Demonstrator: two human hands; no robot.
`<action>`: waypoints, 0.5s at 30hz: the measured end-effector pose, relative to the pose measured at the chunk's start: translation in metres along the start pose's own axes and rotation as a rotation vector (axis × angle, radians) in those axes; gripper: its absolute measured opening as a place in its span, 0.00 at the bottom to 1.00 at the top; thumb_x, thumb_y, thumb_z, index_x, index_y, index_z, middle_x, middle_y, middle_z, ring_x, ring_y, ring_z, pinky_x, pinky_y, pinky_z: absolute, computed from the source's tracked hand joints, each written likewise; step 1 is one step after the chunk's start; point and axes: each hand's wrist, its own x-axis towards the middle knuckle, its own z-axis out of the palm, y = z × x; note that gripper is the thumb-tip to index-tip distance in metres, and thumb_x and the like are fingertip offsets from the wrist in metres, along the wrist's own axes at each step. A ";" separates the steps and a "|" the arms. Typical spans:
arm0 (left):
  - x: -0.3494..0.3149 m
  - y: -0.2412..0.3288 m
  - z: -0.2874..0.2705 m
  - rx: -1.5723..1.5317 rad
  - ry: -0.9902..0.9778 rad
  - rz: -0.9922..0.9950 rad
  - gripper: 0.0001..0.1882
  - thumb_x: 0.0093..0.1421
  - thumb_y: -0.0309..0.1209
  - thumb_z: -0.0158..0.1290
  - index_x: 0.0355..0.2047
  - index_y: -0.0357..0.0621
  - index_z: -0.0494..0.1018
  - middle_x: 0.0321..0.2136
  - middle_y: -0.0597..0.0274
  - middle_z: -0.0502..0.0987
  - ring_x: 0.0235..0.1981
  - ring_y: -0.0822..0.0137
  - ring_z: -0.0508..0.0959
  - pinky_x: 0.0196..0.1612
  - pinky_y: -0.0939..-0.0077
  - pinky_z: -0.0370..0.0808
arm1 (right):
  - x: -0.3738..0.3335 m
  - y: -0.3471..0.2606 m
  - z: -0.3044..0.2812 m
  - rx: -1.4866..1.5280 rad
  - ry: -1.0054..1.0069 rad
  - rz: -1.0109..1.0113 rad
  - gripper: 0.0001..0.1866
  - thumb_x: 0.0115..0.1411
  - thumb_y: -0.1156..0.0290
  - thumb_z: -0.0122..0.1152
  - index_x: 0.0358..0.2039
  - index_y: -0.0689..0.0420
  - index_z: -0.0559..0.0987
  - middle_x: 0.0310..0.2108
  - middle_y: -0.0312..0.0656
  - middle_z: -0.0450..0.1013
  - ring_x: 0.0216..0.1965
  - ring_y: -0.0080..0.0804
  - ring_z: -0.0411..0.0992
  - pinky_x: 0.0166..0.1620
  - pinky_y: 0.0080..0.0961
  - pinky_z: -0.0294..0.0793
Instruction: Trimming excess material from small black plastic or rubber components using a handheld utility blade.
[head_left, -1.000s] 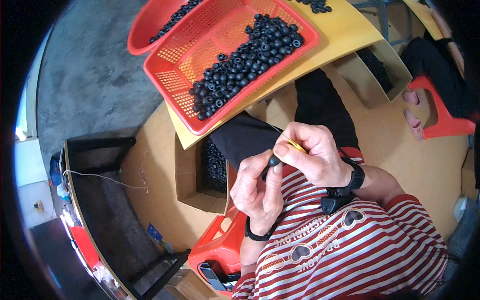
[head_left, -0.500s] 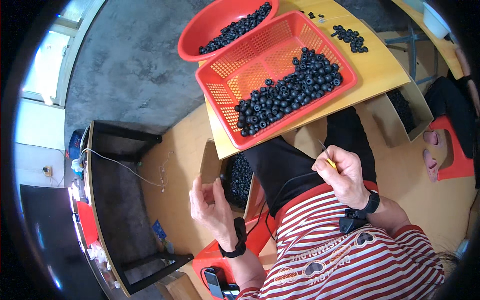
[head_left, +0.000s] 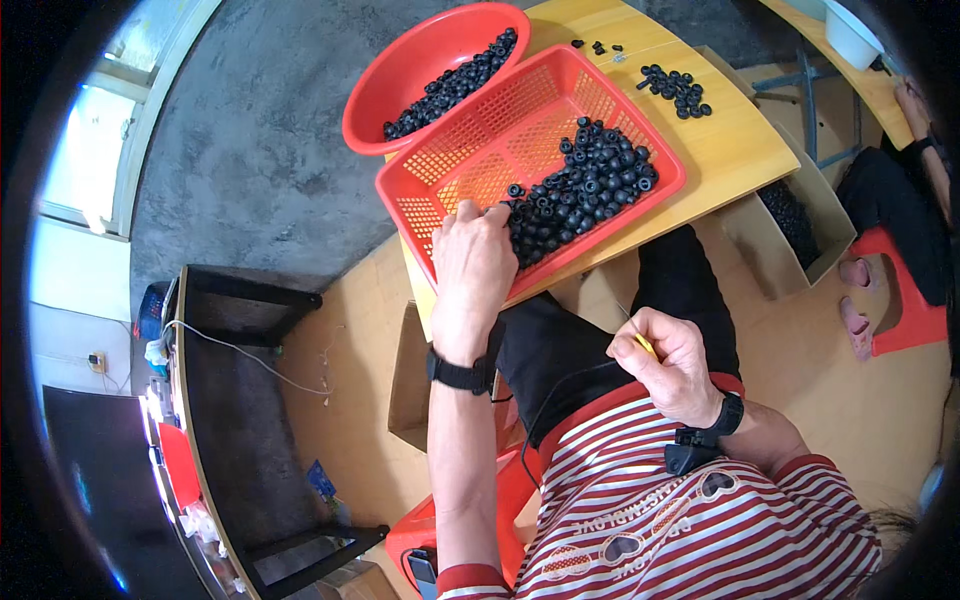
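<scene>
My left hand (head_left: 473,257) reaches over the near left rim of a red plastic basket (head_left: 440,165), at the left end of a heap of small black ring-like parts (head_left: 580,190). Its fingers are curled down at the heap, and their tips are hidden, so I cannot make out what is between them. Over my lap my right hand (head_left: 672,365) is closed round a small yellow-handled tool (head_left: 645,345). A thin metal tip (head_left: 625,312) sticks out from it, toward the table. Many of the parts are hollow, with round openings.
A round red basin (head_left: 365,100) holding more black parts stands behind the basket on the yellow table (head_left: 735,150). Several loose parts (head_left: 680,90) lie at the right. Cardboard boxes (head_left: 408,385) stand below. Another person's arm (head_left: 915,110) and a red stool (head_left: 890,300) are at far right.
My left hand has moved from above the cardboard box up into the basket; the small black part by its fingertips is no longer seen. My right hand keeps its hold on the tool.
</scene>
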 end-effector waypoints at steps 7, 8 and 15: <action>0.010 0.000 0.025 0.000 -0.029 -0.032 0.09 0.53 0.22 0.50 0.34 0.36 0.78 0.28 0.42 0.75 0.32 0.42 0.76 0.38 0.54 0.74 | 0.001 0.001 -0.004 -0.025 0.003 -0.021 0.11 0.63 0.70 0.58 0.25 0.59 0.73 0.17 0.26 0.60 0.21 0.11 0.54 0.23 0.15 0.55; 0.009 -0.001 0.026 0.000 -0.038 -0.032 0.09 0.53 0.22 0.50 0.34 0.36 0.78 0.28 0.42 0.75 0.32 0.42 0.76 0.38 0.54 0.74 | 0.001 0.002 -0.005 -0.034 -0.005 -0.018 0.11 0.63 0.70 0.58 0.25 0.59 0.73 0.16 0.26 0.60 0.21 0.11 0.54 0.23 0.15 0.54; -0.024 0.023 -0.014 -0.751 0.183 -0.263 0.11 0.56 0.18 0.52 0.41 0.33 0.76 0.33 0.51 0.79 0.34 0.63 0.79 0.40 0.74 0.75 | -0.001 0.001 -0.005 -0.019 0.032 -0.044 0.11 0.63 0.69 0.58 0.25 0.59 0.73 0.16 0.26 0.58 0.20 0.11 0.54 0.23 0.15 0.54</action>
